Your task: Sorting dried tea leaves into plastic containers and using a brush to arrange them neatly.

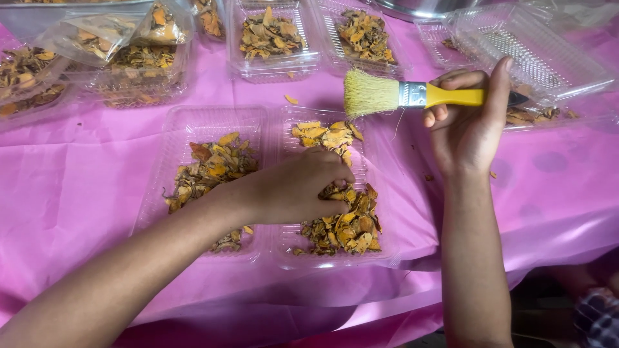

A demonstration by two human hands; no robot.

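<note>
While the left hand [293,190] digs into the dried orange slices [342,222] in the clear plastic tray [380,258], its grip curled on them, the right hand [467,122] has its grip wrapped tight round a yellow-handled brush [412,95], bristles hovering above that tray on the pink-covered surface [77,180].

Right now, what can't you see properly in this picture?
Head view only:
- Left hand fingertips: curled into the orange dried pieces; any grasp is hidden.
- Paintbrush handle end: covered by the right hand.
- Metal bowl: cut off by the top edge.
- Checked cloth: cut off at the bottom-right corner.
</note>
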